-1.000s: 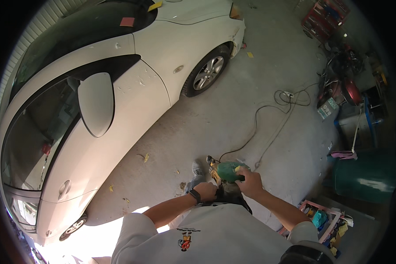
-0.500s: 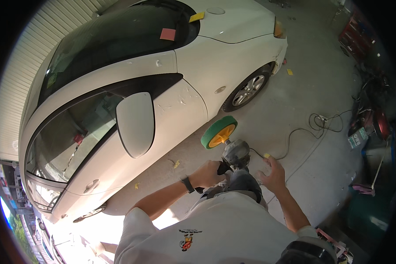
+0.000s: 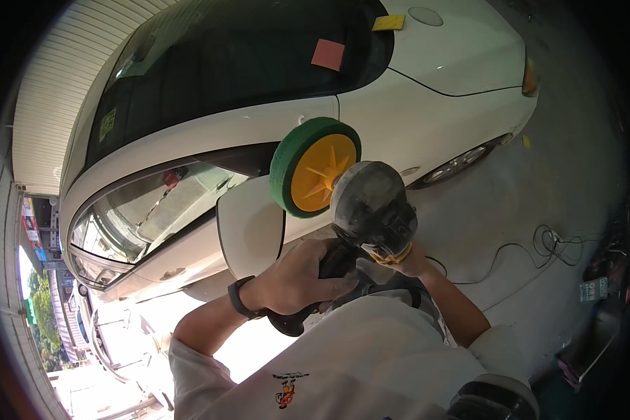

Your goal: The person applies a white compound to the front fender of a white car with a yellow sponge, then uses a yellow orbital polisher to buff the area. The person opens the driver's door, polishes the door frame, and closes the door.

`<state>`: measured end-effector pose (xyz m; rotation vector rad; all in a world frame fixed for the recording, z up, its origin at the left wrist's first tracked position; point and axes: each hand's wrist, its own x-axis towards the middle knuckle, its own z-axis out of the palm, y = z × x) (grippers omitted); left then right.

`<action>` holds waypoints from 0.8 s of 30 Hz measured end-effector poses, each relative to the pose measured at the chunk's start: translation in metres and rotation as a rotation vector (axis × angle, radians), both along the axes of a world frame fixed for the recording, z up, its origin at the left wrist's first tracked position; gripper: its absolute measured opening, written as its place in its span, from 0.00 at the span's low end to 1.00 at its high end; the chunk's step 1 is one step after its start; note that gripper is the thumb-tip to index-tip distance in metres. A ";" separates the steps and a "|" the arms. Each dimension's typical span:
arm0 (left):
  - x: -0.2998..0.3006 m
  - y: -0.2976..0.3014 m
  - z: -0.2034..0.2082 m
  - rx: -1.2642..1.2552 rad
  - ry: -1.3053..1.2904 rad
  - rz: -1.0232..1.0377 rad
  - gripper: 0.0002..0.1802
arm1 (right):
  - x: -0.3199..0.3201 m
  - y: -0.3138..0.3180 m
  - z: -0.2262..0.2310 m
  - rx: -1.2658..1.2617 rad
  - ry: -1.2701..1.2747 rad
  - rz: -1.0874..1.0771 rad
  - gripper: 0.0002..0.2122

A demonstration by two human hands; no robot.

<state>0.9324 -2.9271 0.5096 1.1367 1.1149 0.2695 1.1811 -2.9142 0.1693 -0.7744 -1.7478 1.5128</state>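
Both hands clenched the polisher [image 3: 371,210], left hand [image 3: 297,276] on rear handle, right hand [image 3: 407,260] under its head; green pad [image 3: 313,175] hung near the white car [image 3: 427,105] door, best laid flat before contact, cord [image 3: 511,255] trailing clear.

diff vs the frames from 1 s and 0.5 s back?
The grey handheld polisher with its green foam pad rose from near the floor to window height beside the white car. The right hand, open off the tool half a second ago, now supports its head. The left hand kept its grip on the handle; the cable still lies on the floor.
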 end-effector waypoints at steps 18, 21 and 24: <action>-0.100 -0.116 -0.196 0.839 0.648 1.229 0.51 | -0.022 0.017 0.085 0.004 0.129 -0.666 0.20; -0.092 -0.118 -0.234 0.783 0.531 1.529 0.40 | -0.004 0.052 0.107 0.423 -0.083 -0.658 0.17; -0.095 -0.113 -0.255 0.866 0.879 1.623 0.37 | 0.006 0.071 0.125 0.217 0.043 -0.656 0.16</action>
